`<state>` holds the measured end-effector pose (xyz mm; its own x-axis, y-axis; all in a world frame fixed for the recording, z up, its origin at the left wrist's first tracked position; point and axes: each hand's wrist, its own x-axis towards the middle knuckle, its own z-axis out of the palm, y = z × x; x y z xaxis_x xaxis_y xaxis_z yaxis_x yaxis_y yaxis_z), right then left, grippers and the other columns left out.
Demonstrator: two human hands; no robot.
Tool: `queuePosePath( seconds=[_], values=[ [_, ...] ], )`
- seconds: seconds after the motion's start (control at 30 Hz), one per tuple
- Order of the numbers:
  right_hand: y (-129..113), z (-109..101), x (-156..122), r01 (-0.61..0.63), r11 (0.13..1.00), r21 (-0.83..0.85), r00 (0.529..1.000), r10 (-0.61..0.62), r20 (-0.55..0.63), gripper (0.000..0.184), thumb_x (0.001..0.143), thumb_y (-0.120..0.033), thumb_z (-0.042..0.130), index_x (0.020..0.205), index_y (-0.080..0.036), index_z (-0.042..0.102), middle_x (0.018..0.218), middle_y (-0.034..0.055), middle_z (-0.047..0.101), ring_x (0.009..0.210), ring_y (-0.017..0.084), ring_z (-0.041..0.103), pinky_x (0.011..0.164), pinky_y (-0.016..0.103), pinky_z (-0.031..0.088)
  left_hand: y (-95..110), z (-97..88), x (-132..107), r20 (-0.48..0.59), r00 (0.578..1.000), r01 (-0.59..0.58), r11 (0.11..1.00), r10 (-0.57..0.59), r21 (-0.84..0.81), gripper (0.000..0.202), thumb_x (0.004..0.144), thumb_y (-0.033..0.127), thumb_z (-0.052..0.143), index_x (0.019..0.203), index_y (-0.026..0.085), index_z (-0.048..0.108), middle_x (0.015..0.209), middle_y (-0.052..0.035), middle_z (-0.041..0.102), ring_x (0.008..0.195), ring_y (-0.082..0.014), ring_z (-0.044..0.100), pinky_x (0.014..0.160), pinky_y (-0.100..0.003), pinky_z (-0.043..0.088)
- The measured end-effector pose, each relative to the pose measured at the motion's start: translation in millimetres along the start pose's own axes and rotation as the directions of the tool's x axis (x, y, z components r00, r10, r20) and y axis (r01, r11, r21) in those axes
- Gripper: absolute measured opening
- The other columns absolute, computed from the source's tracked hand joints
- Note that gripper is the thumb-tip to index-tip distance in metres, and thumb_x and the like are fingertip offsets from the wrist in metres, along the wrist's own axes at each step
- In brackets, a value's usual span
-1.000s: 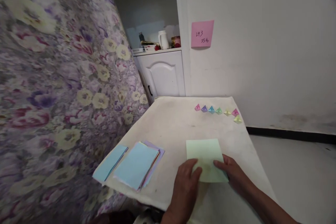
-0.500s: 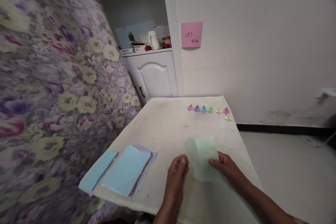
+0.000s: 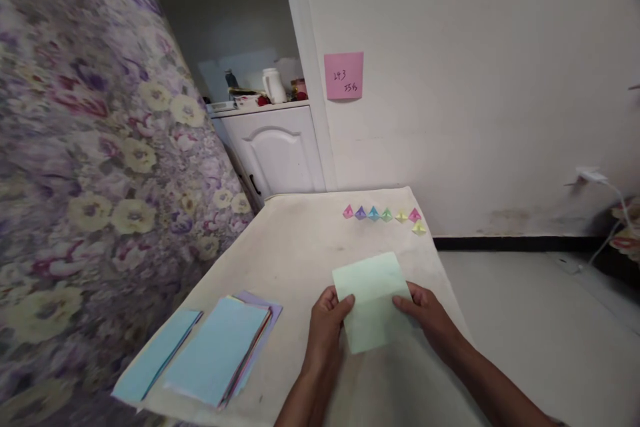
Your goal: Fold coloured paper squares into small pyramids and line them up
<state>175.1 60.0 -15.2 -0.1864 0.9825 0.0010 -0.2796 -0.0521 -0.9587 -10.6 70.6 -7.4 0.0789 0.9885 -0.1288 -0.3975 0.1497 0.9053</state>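
A pale green paper sheet (image 3: 374, 299) is held just above the white table (image 3: 300, 240). My left hand (image 3: 326, 320) pinches its left edge, thumb on top. My right hand (image 3: 425, 315) grips its right edge. A stack of coloured sheets (image 3: 220, 350) with a light blue one on top lies at the table's near left, and a separate light blue sheet (image 3: 155, 363) lies beside it. Several small folded paper shapes (image 3: 383, 215) in pink, purple, blue, green and yellow sit in a row near the far right corner.
A floral fabric surface (image 3: 100, 167) rises along the left. A white cabinet (image 3: 273, 150) with a jug and small items stands behind. A pink sticky note (image 3: 343, 75) is on the white wall. Bare floor (image 3: 525, 307) and a cable lie to the right.
The green sheet was lying flat under both hands; now it is lifted and gripped at both edges. The view has shifted so everything sits further left.
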Motion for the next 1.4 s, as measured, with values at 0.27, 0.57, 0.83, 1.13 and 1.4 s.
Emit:
queuePosePath(
  seconds=[0.27, 0.57, 0.83, 1.13, 1.4],
  values=[
    [0.9, -9.6, 18.9, 0.069, 0.997, 0.039, 0.982, -0.061, -0.177, 0.039, 0.072, -0.042, 0.064, 0.100, -0.016, 0.063, 0.081, 0.0053, 0.070, 0.068, 0.021, 0.061, 0.062, 0.031, 0.046, 8.1, 18.5, 18.2, 0.032, 0.995, -0.095, 0.985, 0.092, 0.146, 0.080, 0.069, 0.028, 0.067, 0.136, 0.022, 0.025, 0.102, -0.0093, 0.066, 0.088, -0.0223, 0.063, 0.073, -0.032, 0.049],
    [4.1, -12.6, 24.1, 0.047, 0.999, 0.025, 0.981, -0.042, -0.187, 0.025, 0.070, -0.037, 0.066, 0.081, -0.016, 0.059, 0.072, 0.0017, 0.065, 0.063, 0.018, 0.058, 0.057, 0.028, 0.045, -6.5, 5.7, 22.4, 0.025, 0.999, -0.039, 0.965, 0.034, 0.261, 0.041, 0.066, 0.027, 0.069, 0.105, 0.016, 0.059, 0.081, -0.0032, 0.068, 0.074, -0.0169, 0.062, 0.064, -0.024, 0.048],
    [3.9, -10.1, 27.2, 0.040, 0.998, 0.049, 0.979, -0.029, -0.200, 0.024, 0.068, -0.036, 0.068, 0.081, -0.018, 0.058, 0.072, 0.0012, 0.066, 0.063, 0.018, 0.060, 0.058, 0.027, 0.047, -2.1, 13.5, 22.2, -0.033, 0.996, -0.061, 0.935, 0.077, 0.349, 0.046, 0.059, 0.025, 0.071, 0.103, 0.018, 0.059, 0.085, -0.0032, 0.066, 0.074, -0.0188, 0.060, 0.063, -0.026, 0.047],
    [-1.4, -4.7, 24.1, 0.173, 0.984, -0.046, 0.960, -0.179, -0.215, 0.064, 0.069, -0.030, 0.067, 0.127, -0.026, 0.039, 0.108, 0.0058, 0.064, 0.095, 0.024, 0.061, 0.075, 0.035, 0.049, -5.8, 0.2, 21.2, -0.031, 0.969, -0.183, 0.800, 0.244, 0.571, 0.021, 0.066, 0.025, 0.065, 0.086, 0.020, 0.064, 0.074, 0.0007, 0.060, 0.064, -0.0135, 0.050, 0.058, -0.022, 0.038],
    [-2.8, -6.1, 24.0, 0.211, 0.973, -0.090, 0.962, -0.223, -0.160, 0.065, 0.072, -0.029, 0.065, 0.131, -0.025, 0.036, 0.117, 0.0081, 0.059, 0.103, 0.024, 0.057, 0.083, 0.036, 0.047, 2.1, -4.7, 25.1, -0.033, 0.998, -0.038, 0.924, 0.054, 0.381, 0.032, 0.063, 0.029, 0.069, 0.093, 0.018, 0.061, 0.069, 0.0009, 0.061, 0.061, -0.0139, 0.055, 0.055, -0.022, 0.040]
  ],
)
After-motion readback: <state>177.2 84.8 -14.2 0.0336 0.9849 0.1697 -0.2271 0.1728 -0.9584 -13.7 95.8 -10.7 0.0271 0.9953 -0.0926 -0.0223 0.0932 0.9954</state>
